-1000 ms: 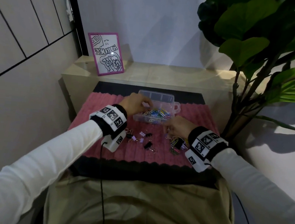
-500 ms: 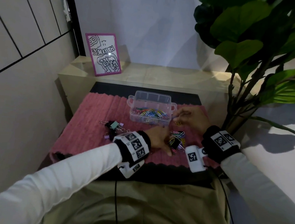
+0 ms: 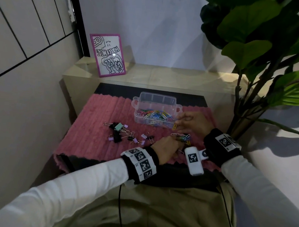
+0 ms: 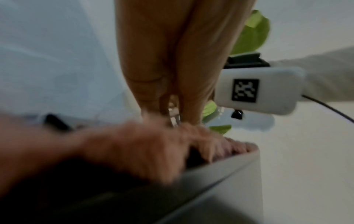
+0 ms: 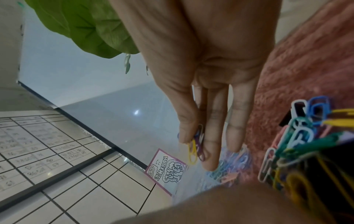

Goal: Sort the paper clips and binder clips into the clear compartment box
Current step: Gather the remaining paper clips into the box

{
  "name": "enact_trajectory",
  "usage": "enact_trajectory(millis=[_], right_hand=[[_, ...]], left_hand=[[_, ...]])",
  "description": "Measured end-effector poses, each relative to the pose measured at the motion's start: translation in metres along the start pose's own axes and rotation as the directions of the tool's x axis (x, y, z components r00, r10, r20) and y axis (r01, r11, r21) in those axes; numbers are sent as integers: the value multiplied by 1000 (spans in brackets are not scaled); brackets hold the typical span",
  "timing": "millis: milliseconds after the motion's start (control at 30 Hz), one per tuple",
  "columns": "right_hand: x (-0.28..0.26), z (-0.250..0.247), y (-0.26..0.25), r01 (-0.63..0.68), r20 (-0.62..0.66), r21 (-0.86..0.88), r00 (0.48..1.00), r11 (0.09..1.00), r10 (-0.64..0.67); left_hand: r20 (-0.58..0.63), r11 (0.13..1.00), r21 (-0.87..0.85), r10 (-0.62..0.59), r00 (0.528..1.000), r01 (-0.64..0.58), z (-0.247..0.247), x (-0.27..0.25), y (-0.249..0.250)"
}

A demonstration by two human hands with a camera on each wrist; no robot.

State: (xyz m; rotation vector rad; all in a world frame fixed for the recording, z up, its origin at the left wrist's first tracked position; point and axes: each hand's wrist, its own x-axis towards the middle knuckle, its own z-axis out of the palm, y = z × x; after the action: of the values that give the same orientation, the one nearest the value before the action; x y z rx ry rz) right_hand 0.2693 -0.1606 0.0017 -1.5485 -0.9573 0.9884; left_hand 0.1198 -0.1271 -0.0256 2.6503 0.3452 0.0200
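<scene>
The clear compartment box (image 3: 171,99) stands at the back of the pink mat, with coloured paper clips (image 3: 154,113) in its front compartments. My right hand (image 3: 177,124) hovers at the box's front right corner. It pinches several paper clips (image 5: 195,145), yellow and purple among them, between thumb and fingers. A loose pile of paper clips (image 3: 184,137) lies in front of the box. My left hand (image 3: 178,145) reaches down into it, thumb and fingers drawn together on a glinting clip (image 4: 173,111). Black, lilac and mint binder clips (image 3: 123,132) lie scattered to the left.
The pink ribbed mat (image 3: 92,141) lies over a dark pad on a small table. A framed drawing (image 3: 107,55) leans on the ledge behind. A large leafy plant (image 3: 255,50) stands close on the right, and a wall runs along the left.
My left hand left the box and came down onto the paper clip pile. My right hand lifted from the pile with clips and moved up to the box's right front corner.
</scene>
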Motion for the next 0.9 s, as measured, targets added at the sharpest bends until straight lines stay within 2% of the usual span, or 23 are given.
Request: enact_trajectory(millis=[100,200,267,367,433,567,700,767,800,867,900], right_hand=[[-1,-1,1,2,-23,10,1000,1000,-2],[1,-3,3,-20,-49,42,999,999,22],[1,-5,5,-48,-60,78,997,996,52],[0,-8,7,-63,-49,121,996,991,70],[1,-9,5,-66,-36,127,997,990,71],[17,-1,-10,-8,-24,55,1000,998,10],[48,12,-28,21,-58,43,998,999,-19],[59,19,-32,5,-55,-72,998,997,-9],[63,22,-32,5,-49,-207,999,978,-15],[63,26,-31,31,-54,-508,996,861,-68],[58,28,-31,54,-51,-597,993,800,-105]], left_hand=[[95,963,-255,-63,993,86,-14,1,-13],[154,742,-629,-173,973,232,-29,-7,-29],[139,626,-738,-223,965,251,-41,-16,-40],[83,497,-839,-288,954,223,-54,-35,-58],[57,449,-868,-333,941,211,-59,-51,-71],[32,408,-889,-401,915,210,-65,-78,-88],[2,417,-883,-458,889,217,-66,-92,-94],[-20,403,-892,-487,873,203,-67,-98,-95],[-32,388,-901,-502,865,192,-68,-102,-96],[-57,357,-919,-538,841,166,-72,-114,-101],[-75,350,-925,-557,827,151,-74,-121,-105]])
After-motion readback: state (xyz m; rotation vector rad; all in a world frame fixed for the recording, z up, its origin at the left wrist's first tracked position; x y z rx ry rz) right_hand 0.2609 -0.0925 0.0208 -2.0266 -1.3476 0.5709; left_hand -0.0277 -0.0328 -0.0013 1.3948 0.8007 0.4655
